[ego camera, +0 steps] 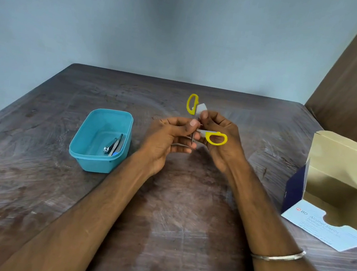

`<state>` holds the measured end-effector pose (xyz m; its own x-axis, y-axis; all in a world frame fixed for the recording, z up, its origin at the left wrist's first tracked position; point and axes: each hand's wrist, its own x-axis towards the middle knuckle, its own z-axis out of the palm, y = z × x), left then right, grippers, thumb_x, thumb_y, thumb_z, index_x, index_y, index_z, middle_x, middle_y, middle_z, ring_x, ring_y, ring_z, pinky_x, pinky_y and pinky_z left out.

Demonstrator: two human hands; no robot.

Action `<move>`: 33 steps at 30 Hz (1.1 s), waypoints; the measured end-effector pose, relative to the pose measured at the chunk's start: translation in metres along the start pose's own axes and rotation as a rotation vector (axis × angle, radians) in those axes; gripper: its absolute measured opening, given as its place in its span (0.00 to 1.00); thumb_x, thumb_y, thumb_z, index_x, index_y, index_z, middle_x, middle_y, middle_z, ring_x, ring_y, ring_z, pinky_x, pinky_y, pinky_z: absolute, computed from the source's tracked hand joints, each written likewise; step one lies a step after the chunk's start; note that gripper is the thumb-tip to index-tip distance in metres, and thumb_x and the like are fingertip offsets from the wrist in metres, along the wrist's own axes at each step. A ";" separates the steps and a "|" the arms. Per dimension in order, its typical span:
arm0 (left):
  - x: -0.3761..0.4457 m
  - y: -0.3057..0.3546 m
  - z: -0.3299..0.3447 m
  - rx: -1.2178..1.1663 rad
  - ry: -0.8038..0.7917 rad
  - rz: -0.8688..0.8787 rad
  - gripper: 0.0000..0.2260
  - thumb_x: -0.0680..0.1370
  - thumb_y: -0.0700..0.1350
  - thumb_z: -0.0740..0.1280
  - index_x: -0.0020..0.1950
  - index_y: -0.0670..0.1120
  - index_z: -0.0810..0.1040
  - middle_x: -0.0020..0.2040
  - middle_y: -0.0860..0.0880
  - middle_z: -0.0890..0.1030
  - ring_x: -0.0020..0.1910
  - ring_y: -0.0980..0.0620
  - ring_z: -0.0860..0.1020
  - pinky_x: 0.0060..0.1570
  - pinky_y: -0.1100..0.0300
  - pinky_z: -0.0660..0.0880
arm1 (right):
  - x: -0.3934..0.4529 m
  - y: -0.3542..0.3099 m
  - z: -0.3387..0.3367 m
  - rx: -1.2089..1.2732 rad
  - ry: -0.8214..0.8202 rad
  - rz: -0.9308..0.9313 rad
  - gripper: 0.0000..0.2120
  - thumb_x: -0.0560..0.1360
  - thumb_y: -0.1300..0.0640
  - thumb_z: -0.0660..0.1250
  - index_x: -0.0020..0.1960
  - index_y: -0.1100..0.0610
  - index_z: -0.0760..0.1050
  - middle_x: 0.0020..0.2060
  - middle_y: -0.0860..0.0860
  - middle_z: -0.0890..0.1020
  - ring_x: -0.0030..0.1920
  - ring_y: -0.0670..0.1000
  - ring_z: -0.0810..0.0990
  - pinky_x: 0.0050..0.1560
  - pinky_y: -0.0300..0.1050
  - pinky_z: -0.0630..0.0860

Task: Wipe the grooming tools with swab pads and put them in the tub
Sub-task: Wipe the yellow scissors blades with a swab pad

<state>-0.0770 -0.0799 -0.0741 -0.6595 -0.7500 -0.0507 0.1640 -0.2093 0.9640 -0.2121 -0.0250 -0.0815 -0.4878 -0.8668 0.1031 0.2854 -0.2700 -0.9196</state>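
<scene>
Yellow-handled scissors point(216, 138) sit spread open above mid-table, blades pinched in the left hand point(168, 138), while the right hand point(219, 135) rubs a swab pad point(201, 108) on them. Tub point(88, 158) lies left, near the left edge, nearer the left hand.

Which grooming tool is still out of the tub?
The yellow-handled scissors, held in both hands above the table with a white swab pad. The nail clipper and other metal tools already lie inside the blue tub.
</scene>
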 end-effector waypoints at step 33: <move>0.012 -0.002 -0.014 0.601 0.256 0.581 0.06 0.75 0.40 0.73 0.40 0.50 0.82 0.35 0.56 0.82 0.37 0.61 0.79 0.42 0.63 0.76 | 0.001 -0.007 -0.022 -0.600 -0.244 0.046 0.11 0.77 0.56 0.70 0.36 0.56 0.82 0.28 0.49 0.72 0.31 0.45 0.63 0.33 0.37 0.60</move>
<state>-0.0751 -0.0970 -0.0803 -0.3952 -0.7678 0.5043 -0.0392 0.5625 0.8259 -0.2330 -0.0147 -0.0832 -0.2649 -0.9612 0.0765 -0.2436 -0.0100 -0.9698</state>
